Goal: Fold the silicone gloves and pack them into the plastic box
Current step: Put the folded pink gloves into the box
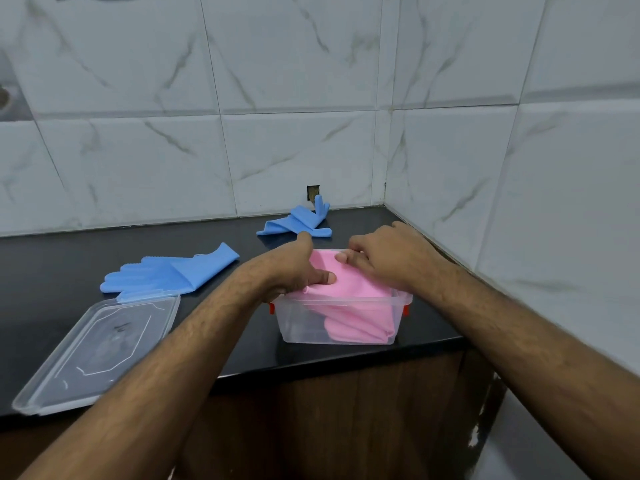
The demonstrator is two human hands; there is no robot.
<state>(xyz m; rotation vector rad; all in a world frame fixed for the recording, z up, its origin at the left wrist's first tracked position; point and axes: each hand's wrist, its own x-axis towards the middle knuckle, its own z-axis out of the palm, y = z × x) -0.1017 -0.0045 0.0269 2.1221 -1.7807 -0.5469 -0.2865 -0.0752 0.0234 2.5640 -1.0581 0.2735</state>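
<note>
Clear plastic box (pixel 301 327) sits at the front edge of the black counter (pixel 52 265). Folded pink gloves (pixel 353 306) lie inside it, bulging above the rim. Left hand (pixel 294 268) and right hand (pixel 388 258) both rest on the pink gloves, fingers curled into the material. Two blue gloves lie loose: one (pixel 166 273) beside the clear lid (pixel 100 348), one (pixel 301 221) by the wall (partly propped against the tile).

2 forearms in view, both bare and hairy, no sleeves visible. Left hand (pixel 298 268) and right hand (pixel 384 258): short nails (where the fingertips show).
</note>
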